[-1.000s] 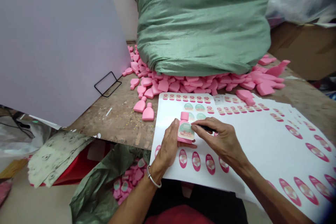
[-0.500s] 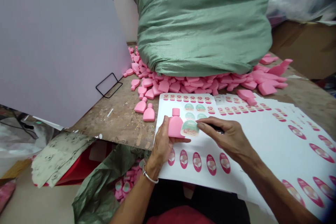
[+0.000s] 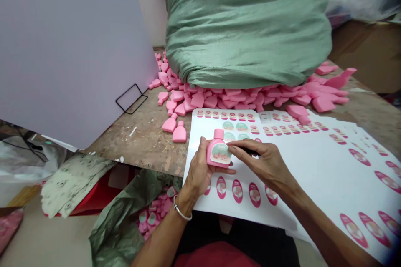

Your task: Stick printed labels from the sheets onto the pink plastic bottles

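A small pink toy bottle point(image 3: 209, 159) stands upright in my left hand point(image 3: 198, 171), with the fingers wrapped round its left side and base. On the bottle's front lies a green, dome-shaped sticker point(image 3: 220, 153). My right hand point(image 3: 266, 159) pinches the sticker's right edge between thumb and forefinger. A thin dark tool point(image 3: 250, 151) is tucked in that same hand, mostly hidden by the fingers. Beneath both hands is a white sticker sheet point(image 3: 244, 217) printed with green domes and pink ovals.
Pink bottles point(image 3: 209, 101) are heaped behind the sheet, under a bulging green sack point(image 3: 247, 29). More sheets point(image 3: 313, 167) overlap on the right. A black wire stand point(image 3: 131, 99) leans by a pale panel point(image 3: 72, 50). Below the table edge, a green bag point(image 3: 119, 221) holds labelled bottles.
My right hand has brought the sticker left onto the bottle's front; before, it overlapped only the bottle's lower right edge. The view has shifted slightly.
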`<state>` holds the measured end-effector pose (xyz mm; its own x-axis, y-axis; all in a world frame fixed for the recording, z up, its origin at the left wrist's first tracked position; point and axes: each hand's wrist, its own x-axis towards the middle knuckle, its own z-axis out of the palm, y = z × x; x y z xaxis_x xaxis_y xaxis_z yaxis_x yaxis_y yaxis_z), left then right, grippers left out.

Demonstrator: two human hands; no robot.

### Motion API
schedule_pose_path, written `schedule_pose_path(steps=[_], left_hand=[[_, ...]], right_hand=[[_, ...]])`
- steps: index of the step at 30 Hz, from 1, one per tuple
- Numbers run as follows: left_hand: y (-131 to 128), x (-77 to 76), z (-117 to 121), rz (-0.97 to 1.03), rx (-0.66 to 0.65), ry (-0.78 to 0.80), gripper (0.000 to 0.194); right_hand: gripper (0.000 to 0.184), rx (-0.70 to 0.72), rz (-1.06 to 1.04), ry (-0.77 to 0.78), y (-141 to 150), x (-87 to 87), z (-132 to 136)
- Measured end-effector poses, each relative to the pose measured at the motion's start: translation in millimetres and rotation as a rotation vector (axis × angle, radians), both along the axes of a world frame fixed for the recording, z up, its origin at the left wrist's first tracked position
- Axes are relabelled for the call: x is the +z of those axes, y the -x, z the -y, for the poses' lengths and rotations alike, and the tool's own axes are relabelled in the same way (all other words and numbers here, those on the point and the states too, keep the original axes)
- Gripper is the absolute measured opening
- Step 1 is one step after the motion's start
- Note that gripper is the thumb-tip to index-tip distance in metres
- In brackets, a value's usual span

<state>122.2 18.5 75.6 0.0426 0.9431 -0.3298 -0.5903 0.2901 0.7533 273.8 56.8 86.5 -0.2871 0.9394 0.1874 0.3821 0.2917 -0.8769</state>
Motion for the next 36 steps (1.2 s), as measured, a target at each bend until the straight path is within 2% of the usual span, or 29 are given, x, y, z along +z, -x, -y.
schedule_pose_path(steps=[8, 13, 16, 18, 20, 22, 23, 25, 28, 31, 33, 36], left_hand=[[1, -0.2, 0, 0.003, -0.025, -0.032, 0.056], [7, -3.3, 2, -0.056, -0.124, -0.150, 0.037], [5, -4.9, 5, -0.097, -0.146, -0.162, 0.033], [1, -3.2, 8, -0.106, -0.161, -0.158, 0.030], [-1, 0.7, 12, -0.120, -0.212, -0.160, 0.030], [4, 4.1, 16, -0.149, -0.266, -0.159, 0.032], [12, 4.5, 18, -0.200, -0.265, -0.155, 0.032], [35, 1.2, 19, -0.434, -0.171, -0.125, 0.034], [75, -13.1, 12, -1.046, 0.119, -0.006, 0.042], [98, -27.6, -1, -1.512, 0.337, -0.082, 0.059], [99, -30.5, -8, -1.657, 0.426, -0.219, 0.065], [87, -23.5, -13, -1.610, 0.451, -0.372, 0.048]], right_hand=[[0.024, -0.003, 0.018, -0.044, 0, -3.4, -1], [0.022, -0.025, 0.097, -0.144, -1, -9.0, -3], [0.028, -0.110, 0.200, -0.204, 0, -9.2, -3], [0.041, -0.134, 0.161, -0.138, 2, -10.4, -3], [0.052, -0.060, 0.072, -0.002, 2, -15.4, -7], [0.055, 0.018, 0.048, 0.108, -4, -24.5, -18], [0.054, 0.009, 0.073, 0.128, -9, -29.7, -28], [0.050, -0.101, 0.177, 0.092, -21, -39.0, -54], [0.037, -0.335, 0.438, -0.115, -29, -45.4, -105], [0.035, -0.447, 0.729, -0.310, -19, -43.2, -155], [0.034, -0.431, 0.821, -0.349, -10, -39.8, -180], [0.029, -0.367, 0.830, -0.364, -8, -34.5, -193]])
